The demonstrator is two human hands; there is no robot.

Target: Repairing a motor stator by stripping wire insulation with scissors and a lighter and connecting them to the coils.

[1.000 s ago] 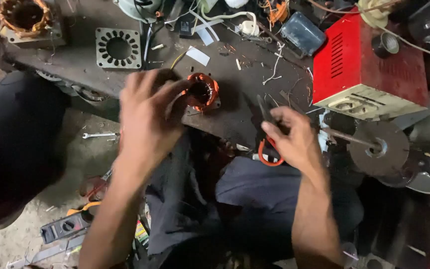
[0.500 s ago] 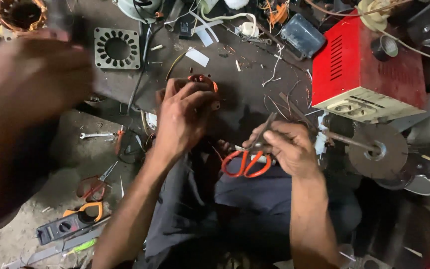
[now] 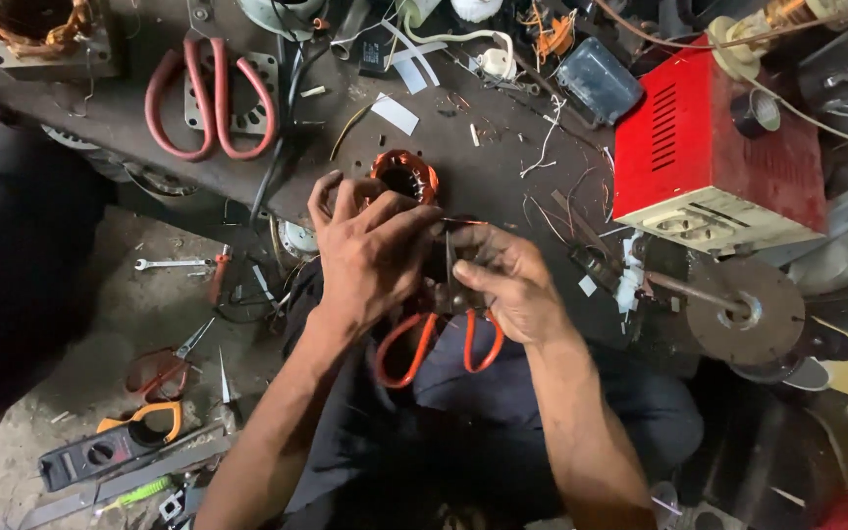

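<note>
Cluttered workbench [image 3: 503, 186], copper-wound stator [image 3: 405, 176] beneath left hand [image 3: 370, 257] fingers, orange scissors [image 3: 441, 334] in right hand [image 3: 507, 285]

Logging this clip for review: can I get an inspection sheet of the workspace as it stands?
Surface: dark bench, littered with wire scraps.
Job's things: copper-wound stator; orange-handled scissors.
Clutter: red-handled shears, red box, disc on a shaft.
Hands: left hand on the stator; right hand grips the scissors.
Cables: white lead.
Surroundings: floor with spanner and clamp meter.
</note>
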